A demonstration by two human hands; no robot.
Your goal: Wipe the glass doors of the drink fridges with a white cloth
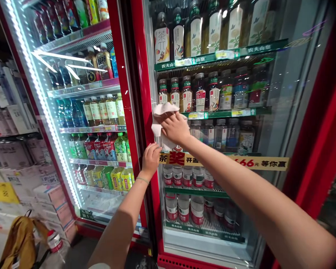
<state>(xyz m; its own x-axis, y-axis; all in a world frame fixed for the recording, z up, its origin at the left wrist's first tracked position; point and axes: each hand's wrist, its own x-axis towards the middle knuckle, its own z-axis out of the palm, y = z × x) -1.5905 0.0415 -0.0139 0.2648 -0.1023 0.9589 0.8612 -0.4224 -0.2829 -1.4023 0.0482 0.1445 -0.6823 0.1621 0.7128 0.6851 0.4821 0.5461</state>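
My right hand (176, 127) presses a crumpled white cloth (165, 109) against the glass door (264, 138) of a red-framed drinks fridge. The cloth sticks out above the fingers and to their left, and part of it shows below the palm. Lower and to the left, my left hand (151, 160) rests on the red door frame (156, 203), its fingers reaching toward the glass edge. A thin band circles that wrist. Just right of the left hand, a yellow printed strip (274, 163) runs across the door.
Bottled drinks stand on green-edged shelves (201, 192) behind the glass. To the left is another lit drinks fridge (99, 162). A brown backpack (22, 241), a red-capped bottle (54, 241) and stacked boxes (52, 200) are on the floor at lower left.
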